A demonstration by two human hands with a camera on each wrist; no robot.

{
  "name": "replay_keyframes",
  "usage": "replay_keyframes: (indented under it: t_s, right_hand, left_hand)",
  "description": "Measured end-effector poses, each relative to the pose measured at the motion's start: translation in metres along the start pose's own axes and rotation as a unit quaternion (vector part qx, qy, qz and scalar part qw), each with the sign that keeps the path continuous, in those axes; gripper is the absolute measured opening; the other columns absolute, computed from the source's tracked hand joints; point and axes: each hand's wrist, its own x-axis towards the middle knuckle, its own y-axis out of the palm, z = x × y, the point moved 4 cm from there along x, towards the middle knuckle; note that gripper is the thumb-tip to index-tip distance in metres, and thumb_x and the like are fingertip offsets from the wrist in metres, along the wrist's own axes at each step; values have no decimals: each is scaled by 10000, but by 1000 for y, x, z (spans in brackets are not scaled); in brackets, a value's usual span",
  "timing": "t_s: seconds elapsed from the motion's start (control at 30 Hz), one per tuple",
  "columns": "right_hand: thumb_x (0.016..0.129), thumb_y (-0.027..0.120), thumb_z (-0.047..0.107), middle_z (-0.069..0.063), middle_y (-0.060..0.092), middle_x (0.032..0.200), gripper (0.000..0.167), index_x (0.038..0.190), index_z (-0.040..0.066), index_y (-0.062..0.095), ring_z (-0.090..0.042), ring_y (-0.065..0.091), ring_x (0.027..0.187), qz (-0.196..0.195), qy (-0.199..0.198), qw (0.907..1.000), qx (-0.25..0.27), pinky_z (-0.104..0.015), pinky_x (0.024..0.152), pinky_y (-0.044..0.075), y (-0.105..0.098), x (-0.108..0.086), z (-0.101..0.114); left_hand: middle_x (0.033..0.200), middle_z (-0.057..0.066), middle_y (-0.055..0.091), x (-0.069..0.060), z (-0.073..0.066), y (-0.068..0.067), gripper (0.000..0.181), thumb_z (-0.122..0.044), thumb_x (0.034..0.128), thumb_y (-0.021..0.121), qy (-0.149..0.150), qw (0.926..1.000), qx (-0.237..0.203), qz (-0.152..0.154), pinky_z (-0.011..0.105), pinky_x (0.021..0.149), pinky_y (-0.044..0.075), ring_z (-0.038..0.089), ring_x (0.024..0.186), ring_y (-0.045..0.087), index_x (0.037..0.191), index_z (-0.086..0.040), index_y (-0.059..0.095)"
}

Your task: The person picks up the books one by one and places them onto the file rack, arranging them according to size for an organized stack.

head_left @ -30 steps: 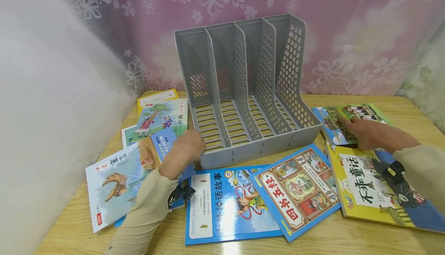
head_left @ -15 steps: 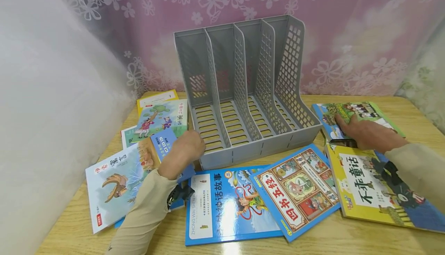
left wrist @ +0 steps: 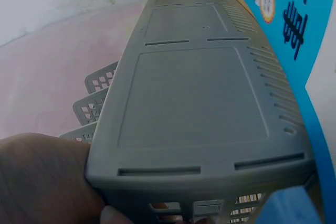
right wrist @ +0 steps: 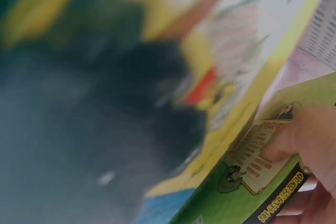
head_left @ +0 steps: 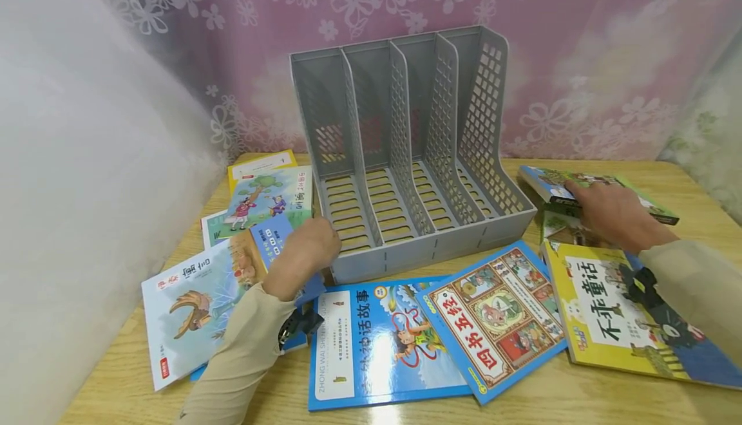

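My left hand (head_left: 308,246) grips the front left corner of a grey magazine file rack (head_left: 431,245) with several slots. In the left wrist view the hand (left wrist: 44,177) lies against the rack's long front panel (left wrist: 191,98), fingertips curled at its end. On the right, my right hand (head_left: 619,216) holds a thick book (head_left: 551,188) with a dark spine, its near edge raised and tilted. The right wrist view shows fingers of that hand (right wrist: 310,145) on the book's green face (right wrist: 247,177) and under its black spine. Below it a green picture book (head_left: 570,228) shows.
A yellow book (head_left: 603,309) lies at the right front. Two blue-edged books, one with panels (head_left: 501,322) and one with a sky scene (head_left: 400,348), lie before the rack. Several overlapping books (head_left: 199,302) spread along its left. A floral curtain (head_left: 371,0) hangs behind.
My right hand has taken hold of the thick book and tilted its near edge up, shifting it back and uncovering the green book beneath. The left hand and rack stay about where they were.
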Motion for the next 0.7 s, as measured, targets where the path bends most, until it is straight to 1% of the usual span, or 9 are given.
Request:
replay_keyframes:
  t_s: [0.1, 0.17, 0.27, 0.33, 0.4, 0.5, 0.53, 0.6, 0.7]
  right_hand:
    - [891, 583, -27, -129, 518, 607, 406, 1263, -88, 433, -255, 494, 484, -145, 25, 9999, 46, -385, 399, 398, -5, -2, 1]
    - [885, 598, -24, -215, 577, 697, 431, 1269, -93, 417, -290, 533, 517, -364, -5, 9993, 127, -413, 417, 420, -9, -4, 1]
    - [886, 615, 5, -283, 601, 795, 493, 1314, -73, 384, -312, 554, 546, -682, 86, 9969, 380, -425, 437, 414, -20, -8, 2]
    - [890, 610, 11, -254, 587, 735, 479, 1309, -58, 389, -277, 514, 501, -992, 191, 9930, 618, -412, 437, 378, -29, -11, 2]
    - [900, 588, 14, -172, 532, 641, 451, 1302, -51, 395, -234, 449, 460, -1285, 270, 9878, 838, -383, 426, 331, -40, -13, 2]
    - [893, 559, -4, -129, 472, 570, 427, 1297, -65, 434, -188, 354, 401, -1861, 221, 9768, 1040, -332, 402, 267, -56, -15, 6]
    - [893, 547, -5, -177, 493, 574, 440, 1313, -76, 439, -180, 342, 383, -1987, 200, 9736, 1106, -316, 388, 253, -61, -14, 8]
    - [890, 544, 4, -317, 571, 669, 491, 1355, -101, 425, -187, 382, 360, -2140, 202, 9686, 1249, -304, 364, 256, -70, -13, 13]
    - [900, 548, 33, -453, 580, 892, 518, 1383, -102, 417, -193, 436, 331, -2223, 241, 9629, 1513, -292, 317, 262, -82, -14, 22]
  left_hand:
    - [752, 121, 525, 1, 0, 1, 266, -116, 964, 413, -67, 9999, 85, -73, 293, 441, 420, 194, 550, 501, 742, -38, 537]
    - [789, 140, 546, 2, -1, 2, 254, -122, 966, 415, -98, 9998, 133, -105, 305, 453, 439, 208, 575, 526, 778, -20, 552]
    - [773, 136, 539, 2, -1, 2, 253, -114, 965, 418, -17, 9998, 149, -145, 298, 440, 428, 203, 565, 511, 780, -14, 557]
    - [773, 132, 534, 1, -2, 1, 252, -110, 965, 424, 74, 9997, 172, -164, 294, 440, 425, 201, 566, 503, 774, -12, 556]
    - [785, 134, 532, 1, -3, 1, 242, -110, 963, 431, 147, 9994, 218, -205, 294, 443, 429, 204, 576, 505, 785, -5, 556]
    - [807, 142, 535, 0, -4, 1, 233, -121, 968, 429, 130, 9993, 248, -242, 300, 448, 444, 210, 588, 522, 817, 9, 549]
    - [811, 146, 537, 0, -3, 2, 233, -123, 971, 425, 94, 9993, 254, -248, 304, 451, 450, 213, 590, 527, 827, 12, 547]
    - [813, 153, 538, 0, -2, 2, 235, -124, 974, 416, 45, 9993, 266, -263, 312, 455, 457, 218, 592, 532, 842, 22, 545]
    - [817, 158, 538, 0, -2, 2, 232, -125, 977, 409, -1, 9992, 266, -288, 318, 461, 464, 225, 599, 538, 865, 33, 537]
